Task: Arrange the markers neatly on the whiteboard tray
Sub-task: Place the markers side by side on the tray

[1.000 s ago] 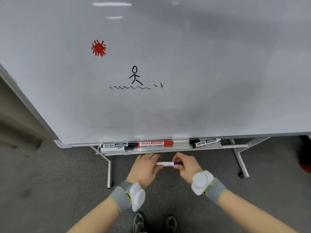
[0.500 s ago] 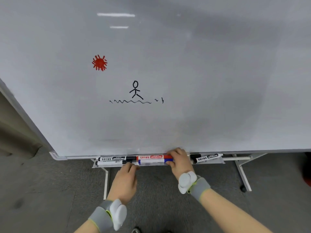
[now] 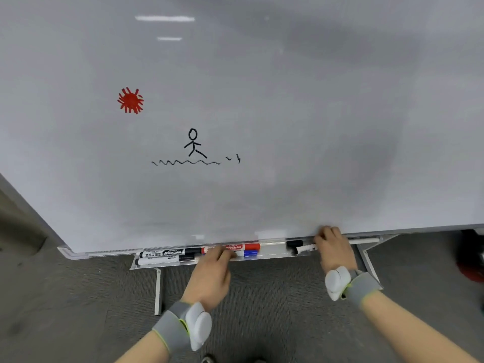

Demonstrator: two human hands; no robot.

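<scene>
The whiteboard tray (image 3: pixel 275 254) runs under the board's lower edge. Two black markers (image 3: pixel 170 252) lie side by side at its left end. To their right lies a red marker (image 3: pixel 245 246), and a blue marker (image 3: pixel 248 253) lies just in front of it. My left hand (image 3: pixel 212 273) reaches up from below, its fingertips closed over the blue marker's white barrel. Further right, another black marker (image 3: pixel 301 249) lies at a slight slant. My right hand (image 3: pixel 335 254) covers its right end with curled fingers.
The whiteboard (image 3: pixel 288 113) carries a red sun, a stick figure and a wavy line. Its stand legs (image 3: pixel 157 292) reach down to the grey carpet on both sides. My shoes show at the bottom edge. A red object sits on the floor far right.
The blue marker, held between both hands a second ago, now lies on the tray in front of the red one. My right hand has moved right onto the slanted black marker.
</scene>
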